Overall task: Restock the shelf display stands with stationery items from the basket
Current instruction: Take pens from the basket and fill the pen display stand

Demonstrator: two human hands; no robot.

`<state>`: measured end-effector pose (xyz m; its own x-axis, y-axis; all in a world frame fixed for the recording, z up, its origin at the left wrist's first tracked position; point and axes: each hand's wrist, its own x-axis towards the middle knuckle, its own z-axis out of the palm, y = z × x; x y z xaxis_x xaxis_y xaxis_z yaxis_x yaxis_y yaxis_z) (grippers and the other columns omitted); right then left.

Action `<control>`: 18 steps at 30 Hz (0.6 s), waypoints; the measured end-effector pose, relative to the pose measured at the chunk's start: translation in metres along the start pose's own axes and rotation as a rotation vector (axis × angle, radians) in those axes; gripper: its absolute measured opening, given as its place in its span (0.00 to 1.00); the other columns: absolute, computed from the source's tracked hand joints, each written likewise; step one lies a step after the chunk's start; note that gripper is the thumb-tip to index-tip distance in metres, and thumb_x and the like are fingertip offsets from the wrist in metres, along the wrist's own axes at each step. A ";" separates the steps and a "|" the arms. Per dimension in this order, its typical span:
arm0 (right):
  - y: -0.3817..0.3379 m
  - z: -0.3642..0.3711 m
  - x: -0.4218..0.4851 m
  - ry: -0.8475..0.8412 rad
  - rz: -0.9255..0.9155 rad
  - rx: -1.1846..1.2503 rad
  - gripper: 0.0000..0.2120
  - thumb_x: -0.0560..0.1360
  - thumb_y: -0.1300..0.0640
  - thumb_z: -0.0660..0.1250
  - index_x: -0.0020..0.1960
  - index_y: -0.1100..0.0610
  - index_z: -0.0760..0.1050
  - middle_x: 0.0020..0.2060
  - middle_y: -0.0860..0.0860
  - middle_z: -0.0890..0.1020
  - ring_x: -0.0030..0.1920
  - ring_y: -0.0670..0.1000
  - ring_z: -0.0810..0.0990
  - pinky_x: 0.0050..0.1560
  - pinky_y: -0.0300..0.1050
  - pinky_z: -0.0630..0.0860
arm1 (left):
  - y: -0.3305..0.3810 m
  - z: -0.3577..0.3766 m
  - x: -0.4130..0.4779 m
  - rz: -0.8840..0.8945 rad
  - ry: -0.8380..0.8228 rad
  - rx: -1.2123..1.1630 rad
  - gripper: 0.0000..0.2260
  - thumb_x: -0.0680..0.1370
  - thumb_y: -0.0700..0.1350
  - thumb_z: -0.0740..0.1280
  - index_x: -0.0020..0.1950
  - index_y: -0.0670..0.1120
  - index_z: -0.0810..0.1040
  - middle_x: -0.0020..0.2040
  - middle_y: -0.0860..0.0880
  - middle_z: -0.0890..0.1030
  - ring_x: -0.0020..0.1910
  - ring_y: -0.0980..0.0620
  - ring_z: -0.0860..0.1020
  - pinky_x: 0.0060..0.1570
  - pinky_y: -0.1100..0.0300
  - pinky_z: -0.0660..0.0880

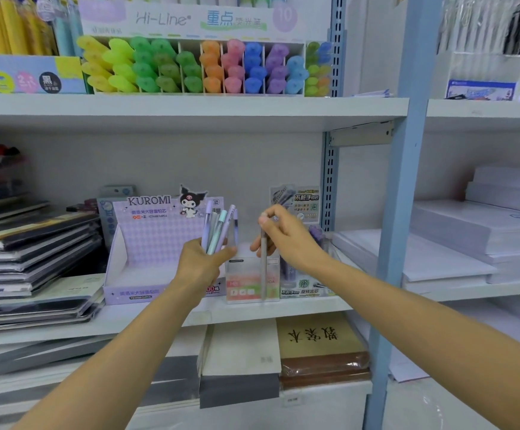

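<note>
My left hand (201, 263) grips a bunch of several slim lead tubes (218, 226) in purple, grey and teal, held upright in front of the purple KUROMI display stand (147, 243), whose tray looks mostly bare. My right hand (286, 235) pinches one grey tube (264, 268) that hangs straight down over a small clear display box (249, 283) with pink and green labels. To the right of that box stands another lead display stand (306, 274) with a printed card. The basket is out of sight.
Stacked notebooks (32, 252) lie at the left of the middle shelf. A highlighter rack (196, 66) fills the shelf above. Paper reams (469, 240) sit right of the blue upright (398, 212). Books (320, 339) lie on the lower shelf.
</note>
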<state>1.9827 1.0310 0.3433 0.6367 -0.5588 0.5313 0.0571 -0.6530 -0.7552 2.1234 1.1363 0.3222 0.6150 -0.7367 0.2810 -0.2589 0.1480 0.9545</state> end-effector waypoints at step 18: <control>-0.024 -0.003 -0.066 -0.139 -0.150 -0.072 0.05 0.83 0.56 0.56 0.50 0.53 0.68 0.36 0.56 0.84 0.38 0.55 0.83 0.45 0.54 0.81 | 0.004 -0.002 -0.047 0.059 0.048 -0.091 0.08 0.77 0.46 0.71 0.45 0.43 0.75 0.29 0.48 0.68 0.18 0.55 0.62 0.18 0.66 0.61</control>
<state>1.9371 1.0820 0.3279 0.7254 -0.3799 0.5740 0.1072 -0.7614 -0.6394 2.0950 1.1726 0.3133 0.6366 -0.6925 0.3395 -0.2285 0.2512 0.9406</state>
